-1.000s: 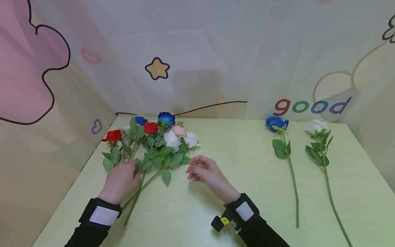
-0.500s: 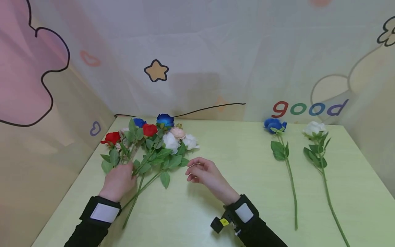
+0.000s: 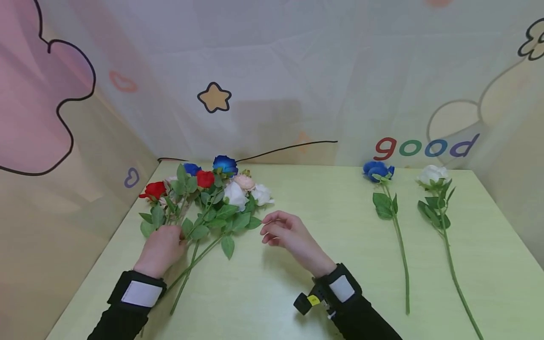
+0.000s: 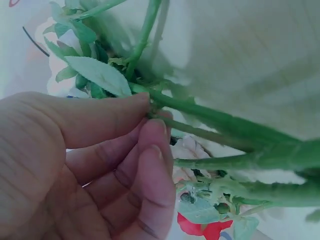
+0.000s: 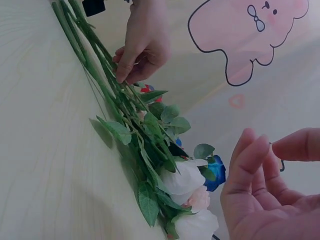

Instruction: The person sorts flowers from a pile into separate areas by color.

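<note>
At the left of the table, a bunch of roses in red, blue, white and pale pink lies with its stems toward the person. My left hand is at the stems, and in the left wrist view its thumb and forefinger pinch a thin green rose stem just below a leaf. My right hand hovers right of the bunch, fingers loosely bent and holding nothing. Near it are two white roses and a pink rose. A blue rose tops the bunch, with a red rose beside it.
Apart on the right lie a single blue rose and a single white rose, their long stems pointing toward the person. Behind the pale table hangs a printed cloth; another cloth side borders the left.
My right hand has shifted slightly right, away from the bunch. The top blue rose has moved a little left. My left hand stays at the stems.
</note>
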A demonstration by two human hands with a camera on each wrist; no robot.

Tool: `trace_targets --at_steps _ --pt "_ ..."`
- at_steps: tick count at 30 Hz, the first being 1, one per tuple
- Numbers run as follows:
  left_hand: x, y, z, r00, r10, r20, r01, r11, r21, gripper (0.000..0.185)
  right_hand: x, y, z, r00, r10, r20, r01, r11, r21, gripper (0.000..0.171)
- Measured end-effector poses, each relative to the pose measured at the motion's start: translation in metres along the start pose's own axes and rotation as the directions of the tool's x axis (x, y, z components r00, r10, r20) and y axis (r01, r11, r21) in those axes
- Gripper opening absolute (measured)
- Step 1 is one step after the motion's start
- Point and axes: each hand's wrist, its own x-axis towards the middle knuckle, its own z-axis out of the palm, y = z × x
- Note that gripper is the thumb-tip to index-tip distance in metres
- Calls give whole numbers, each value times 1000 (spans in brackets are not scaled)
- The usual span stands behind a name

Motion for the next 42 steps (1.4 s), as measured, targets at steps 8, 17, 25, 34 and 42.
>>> trace_targets --at_steps 8,17,25,34,42 --pt "-2 7 -6 999 9 -37 -12 996 -83 6 -1 -3 -1 1000 0 5 0 1000 10 17" --pt "-2 20 -10 994 8 -112 -25 987 -156 8 -3 -5 -3 1000 2 0 -2 1000 -1 17" --pt "7 52 -14 974 56 -218 -109 964 -242 7 -5 -8 -17 999 1 -46 -3 999 -42 18" --pt "28 104 -11 971 70 -227 -157 906 -393 8 -21 -16 -52 994 -42 -98 26 987 -161 22" --pt "43 156 -8 970 95 -222 -205 812 -547 9 -41 -20 -87 991 -57 -122 19 956 -292 29"
